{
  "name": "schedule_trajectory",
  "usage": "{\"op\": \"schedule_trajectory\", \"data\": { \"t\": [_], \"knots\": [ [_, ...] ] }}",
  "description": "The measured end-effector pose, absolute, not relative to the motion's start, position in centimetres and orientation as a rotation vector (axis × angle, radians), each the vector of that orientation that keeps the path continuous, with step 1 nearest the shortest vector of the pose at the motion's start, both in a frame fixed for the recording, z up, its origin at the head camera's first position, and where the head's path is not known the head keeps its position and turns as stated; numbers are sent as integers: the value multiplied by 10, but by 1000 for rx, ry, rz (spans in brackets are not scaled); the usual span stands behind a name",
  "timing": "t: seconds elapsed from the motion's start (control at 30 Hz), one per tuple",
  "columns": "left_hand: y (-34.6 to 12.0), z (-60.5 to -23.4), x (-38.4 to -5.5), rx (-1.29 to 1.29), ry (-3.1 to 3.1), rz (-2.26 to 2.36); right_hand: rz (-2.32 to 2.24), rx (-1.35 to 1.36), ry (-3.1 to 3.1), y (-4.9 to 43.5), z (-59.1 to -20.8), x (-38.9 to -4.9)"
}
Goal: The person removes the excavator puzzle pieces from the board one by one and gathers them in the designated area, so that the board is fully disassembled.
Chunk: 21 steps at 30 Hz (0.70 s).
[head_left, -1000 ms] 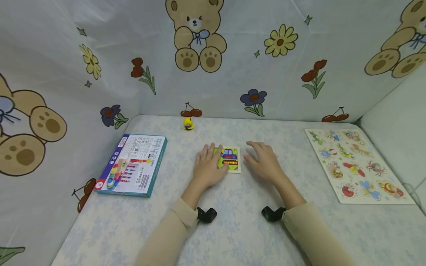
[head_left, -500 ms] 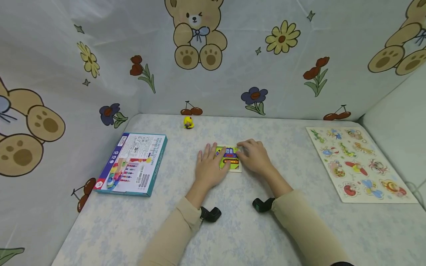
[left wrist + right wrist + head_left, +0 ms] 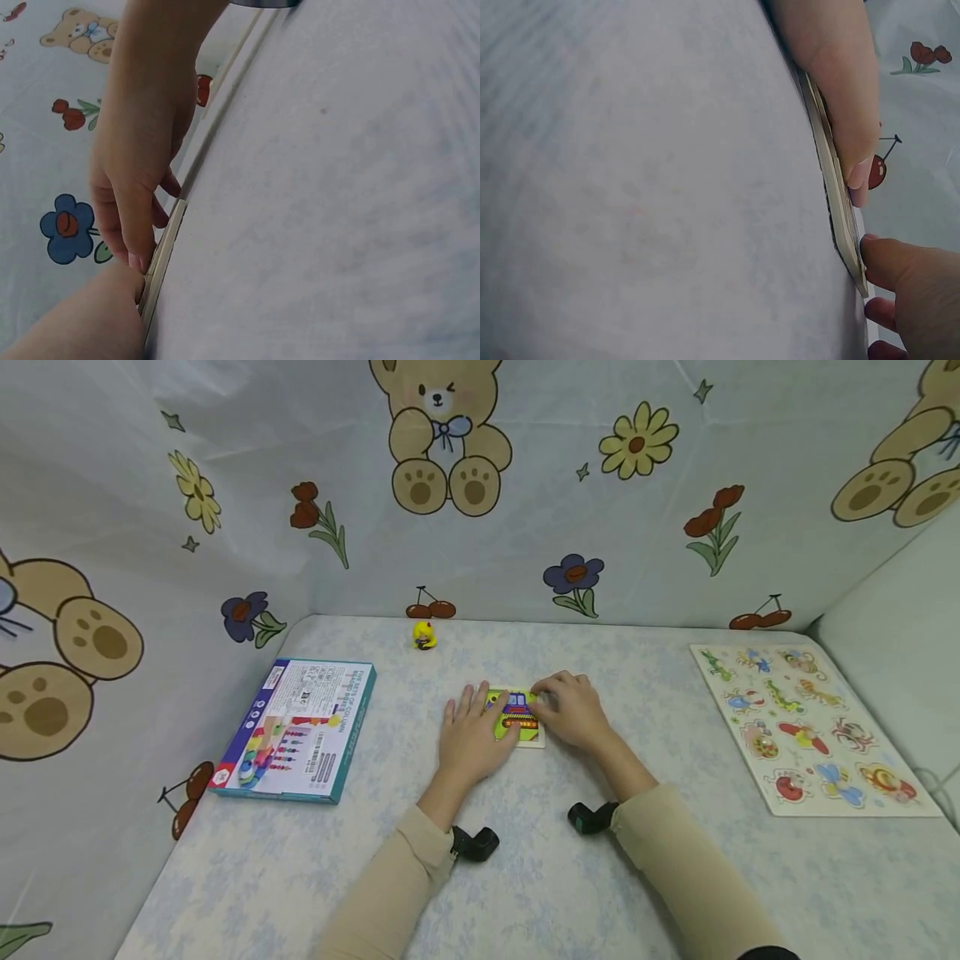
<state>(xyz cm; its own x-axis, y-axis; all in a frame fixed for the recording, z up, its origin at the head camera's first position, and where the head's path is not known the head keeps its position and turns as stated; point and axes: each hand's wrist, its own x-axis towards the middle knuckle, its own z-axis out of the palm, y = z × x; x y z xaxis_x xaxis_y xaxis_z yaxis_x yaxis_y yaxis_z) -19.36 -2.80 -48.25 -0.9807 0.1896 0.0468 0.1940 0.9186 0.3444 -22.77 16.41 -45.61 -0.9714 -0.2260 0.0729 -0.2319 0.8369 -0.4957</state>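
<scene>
A small square wooden puzzle board [image 3: 521, 705] with a vehicle picture on yellow-green lies mid-table. My left hand [image 3: 472, 739] rests over its left side, fingers extended and thumb lying across the lower picture. At the upper right corner, my right hand [image 3: 576, 714] has curled fingers, with thumb and index at the board's edge. The left wrist view shows the board's pale side edge [image 3: 163, 255] with the right hand's fingertips against it. From the right wrist, the layered board [image 3: 832, 180] is seen edge-on, flat on the table. Part of the picture is hidden beneath the left hand.
A boxed toy set [image 3: 303, 735] lies to the left. A yellow figurine [image 3: 423, 636] stands at the back. At right lies a larger animal picture board [image 3: 813, 731]. A bear-patterned cloth [image 3: 480, 560] walls off the back and left.
My right hand has moved left from beside the puzzle board to its upper right corner and now touches it. The left hand stays on the board, nearly still.
</scene>
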Motion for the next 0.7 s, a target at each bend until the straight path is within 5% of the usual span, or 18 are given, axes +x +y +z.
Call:
{"op": "schedule_trajectory", "data": {
  "t": [0.7],
  "knots": [
    [-29,-486,-194,-306,-3064,-565,798,441,-3124,169,-448,-236]
  ]
}}
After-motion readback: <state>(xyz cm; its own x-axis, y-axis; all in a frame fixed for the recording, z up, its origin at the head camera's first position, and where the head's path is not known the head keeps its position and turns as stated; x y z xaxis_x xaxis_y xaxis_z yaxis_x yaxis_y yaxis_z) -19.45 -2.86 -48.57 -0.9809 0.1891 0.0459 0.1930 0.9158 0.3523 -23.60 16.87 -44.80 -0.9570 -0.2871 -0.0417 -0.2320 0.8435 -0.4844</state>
